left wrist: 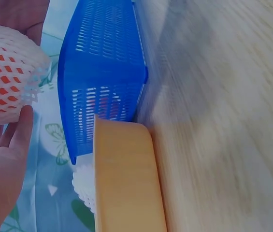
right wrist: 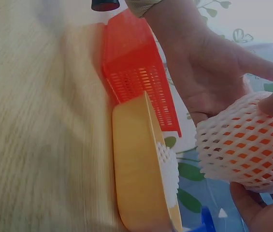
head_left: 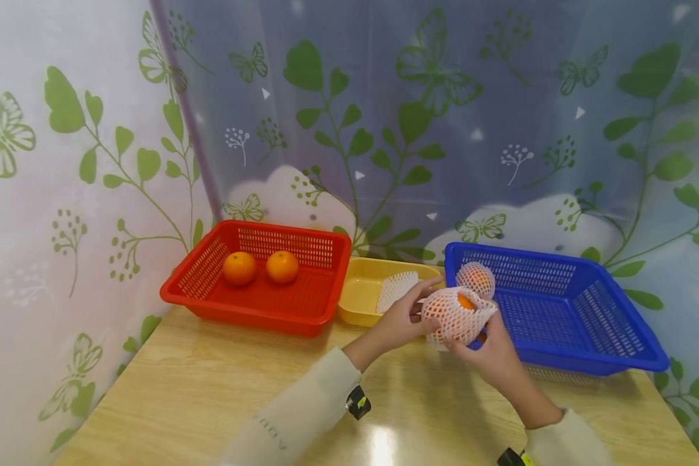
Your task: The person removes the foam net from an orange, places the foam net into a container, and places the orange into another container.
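Note:
In the head view, an orange in a white foam net [head_left: 450, 316] is held up between both hands, in front of the blue basket's near left corner. My left hand [head_left: 400, 323] holds its left side, fingers curved against the net. From the right, my right hand [head_left: 494, 353] grips the net with thumb and fingers near its gathered end. Bare orange peel shows through a gap at the top. The right wrist view has the netted orange [right wrist: 250, 145] between the left palm [right wrist: 213, 72] and the right fingers [right wrist: 252, 208].
A red basket [head_left: 250, 314] on the left holds two bare oranges [head_left: 239, 268]. Between the baskets, a yellow tray [head_left: 358, 294] contains an empty white foam net [head_left: 395, 290]. The blue basket [head_left: 565, 310] on the right has another netted orange [head_left: 476, 278]. A patterned curtain hangs behind the wooden table [head_left: 210, 388].

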### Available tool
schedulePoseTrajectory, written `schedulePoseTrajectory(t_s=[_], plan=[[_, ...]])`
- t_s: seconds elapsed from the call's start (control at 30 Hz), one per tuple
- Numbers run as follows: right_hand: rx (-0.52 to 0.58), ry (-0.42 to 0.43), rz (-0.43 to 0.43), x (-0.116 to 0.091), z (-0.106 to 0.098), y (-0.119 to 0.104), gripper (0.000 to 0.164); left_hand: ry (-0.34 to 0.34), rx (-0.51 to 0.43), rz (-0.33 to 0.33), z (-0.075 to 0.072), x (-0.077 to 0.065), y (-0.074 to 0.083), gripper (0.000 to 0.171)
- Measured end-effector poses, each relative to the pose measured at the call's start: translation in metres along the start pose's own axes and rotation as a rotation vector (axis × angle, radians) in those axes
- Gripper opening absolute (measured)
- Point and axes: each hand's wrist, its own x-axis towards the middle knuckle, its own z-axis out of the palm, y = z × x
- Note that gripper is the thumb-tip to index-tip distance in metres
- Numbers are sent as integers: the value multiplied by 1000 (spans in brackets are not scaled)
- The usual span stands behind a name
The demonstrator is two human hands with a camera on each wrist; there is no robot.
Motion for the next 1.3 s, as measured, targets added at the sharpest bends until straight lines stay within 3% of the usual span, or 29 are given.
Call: schedulePoseTrajectory(t_s=[0.13,0.3,0.43,0.6,0.77,1.0,1.17,1.3], plan=[[-6,-15,-71,-2,8,1,85,-8,12,-31,-5,-10,-2,78],[-52,-26,-108,-4,16,-1,94,11,23,-65,-9,-20,-5,72],[-38,-39,-79,-6,20,0,95,35,11,-102,-13,-29,-6,70],[12,-40,-41,-6,25,-2,89,61,-88,-187,-17,-38,-4,65],[36,-65,38,-9,31,-4,83,70,-123,-249,-19,-47,-6,63],[101,-133,142,-13,41,3,70,46,-128,-263,-21,-60,-9,63],[142,-176,125,-15,49,11,69,41,-120,-278,-20,-70,-13,60],[147,-204,117,-22,54,17,69,-3,-94,-299,-20,-79,-18,61]])
